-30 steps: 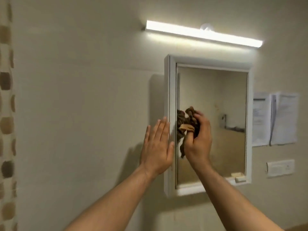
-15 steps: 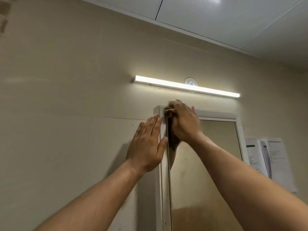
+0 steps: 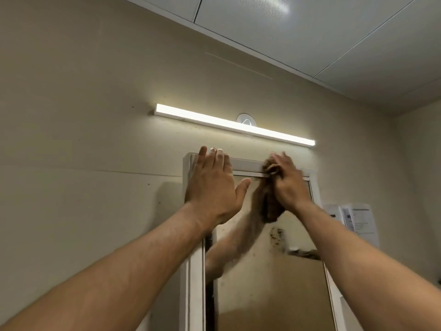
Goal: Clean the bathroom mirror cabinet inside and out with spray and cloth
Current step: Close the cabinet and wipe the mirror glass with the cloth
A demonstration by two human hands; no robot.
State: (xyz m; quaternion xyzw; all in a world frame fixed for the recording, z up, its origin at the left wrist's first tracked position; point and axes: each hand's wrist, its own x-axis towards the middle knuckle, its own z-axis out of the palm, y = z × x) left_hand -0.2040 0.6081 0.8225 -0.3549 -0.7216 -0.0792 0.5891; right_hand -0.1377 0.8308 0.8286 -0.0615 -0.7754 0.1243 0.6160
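Observation:
The white-framed mirror cabinet (image 3: 245,164) hangs on the beige wall, seen from below. My left hand (image 3: 213,187) lies flat with straight fingers against its top left corner. My right hand (image 3: 287,185) holds a brown cloth (image 3: 270,206) bunched against the top frame, near the middle of the cabinet's upper edge; part of the cloth hangs below the palm over the mirror glass (image 3: 269,283). The glass reflects my forearm and some dark marks. No spray bottle is in view.
A lit tube light (image 3: 235,125) runs along the wall just above the cabinet. Papers (image 3: 358,223) are stuck to the wall at the right. Ceiling panels (image 3: 310,32) are overhead. Bare beige wall extends to the left.
My right hand with the cloth has slid right along the top frame from the left corner. My left hand has moved up from the cabinet's side to its top left corner. The view has tilted up.

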